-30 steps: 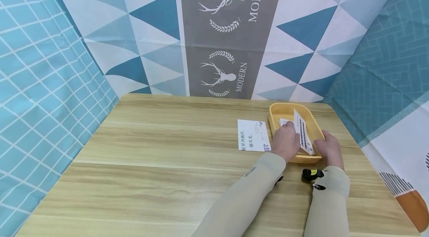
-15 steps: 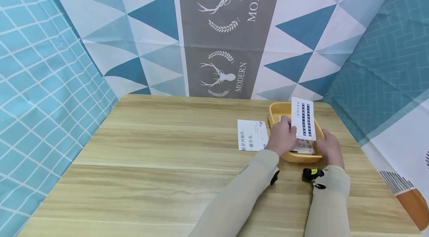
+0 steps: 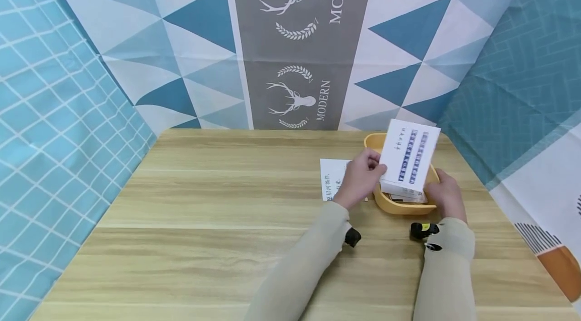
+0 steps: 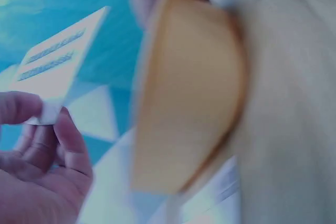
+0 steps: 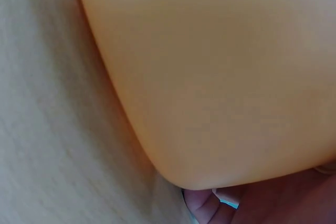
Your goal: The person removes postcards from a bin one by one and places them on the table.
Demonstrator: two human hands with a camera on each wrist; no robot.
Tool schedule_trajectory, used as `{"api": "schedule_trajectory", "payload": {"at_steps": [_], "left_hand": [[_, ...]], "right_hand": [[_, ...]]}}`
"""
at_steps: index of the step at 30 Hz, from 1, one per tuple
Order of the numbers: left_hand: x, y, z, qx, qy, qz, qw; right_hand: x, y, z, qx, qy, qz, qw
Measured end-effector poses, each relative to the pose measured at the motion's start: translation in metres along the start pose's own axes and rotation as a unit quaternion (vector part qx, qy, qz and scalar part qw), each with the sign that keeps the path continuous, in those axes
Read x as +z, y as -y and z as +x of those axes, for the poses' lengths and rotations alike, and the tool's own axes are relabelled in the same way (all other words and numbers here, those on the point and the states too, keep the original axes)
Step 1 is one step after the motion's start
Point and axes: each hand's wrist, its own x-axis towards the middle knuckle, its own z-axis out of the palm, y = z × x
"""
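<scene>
In the head view my left hand [image 3: 360,177] pinches a white card [image 3: 410,154] by its edge, thumb in front. The card carries dark blue printed lines and is raised, tilted, over a yellow plastic bin [image 3: 386,204]. The left wrist view shows the same card [image 4: 63,56] between thumb and fingers, beside the bin's outer wall [image 4: 184,98]. My right hand [image 3: 447,195] grips the bin at its right rim. The right wrist view is mostly filled by the bin wall [image 5: 210,87], with a few fingers [image 5: 202,203] below it.
More printed cards [image 3: 408,197] lie inside the bin, partly hidden by the raised one. Left of the bin, another white card [image 3: 330,174] lies flat on the wooden table [image 3: 218,220], partly covered by my left hand. A patterned cloth backdrop [image 3: 295,58] stands behind.
My left hand has lifted the card up out of the bin and moved back to the left, turning its printed face into view. The right hand stays at the bin's rim.
</scene>
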Motion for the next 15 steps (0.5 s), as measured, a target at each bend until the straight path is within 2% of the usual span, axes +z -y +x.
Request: {"api": "schedule_trajectory", "payload": {"at_steps": [2,3,7,9,12,15], "left_hand": [[-0.017,-0.004,-0.004,-0.012,-0.002,0.014,0.9998],[-0.025,-0.006,-0.007,-0.020,0.008,0.009,0.9997],[-0.059,-0.009,-0.015,-0.048,0.073,-0.014,0.9960],[-0.074,-0.009,-0.018,-0.055,0.094,-0.012,0.9940],[-0.094,-0.010,-0.022,-0.056,0.104,0.021,0.9928],[-0.110,-0.011,-0.024,-0.041,0.105,0.073,0.9910]], "right_hand": [[0.000,0.001,0.000,0.006,0.000,0.001,1.000],[0.000,0.001,0.000,0.011,0.000,0.001,1.000],[0.000,0.000,0.000,0.023,0.000,0.003,1.000],[0.000,-0.001,0.000,0.023,-0.001,0.003,1.000],[0.000,-0.002,0.001,0.022,0.001,0.003,1.000],[-0.001,-0.001,0.001,0.023,0.003,0.004,1.000]]}}
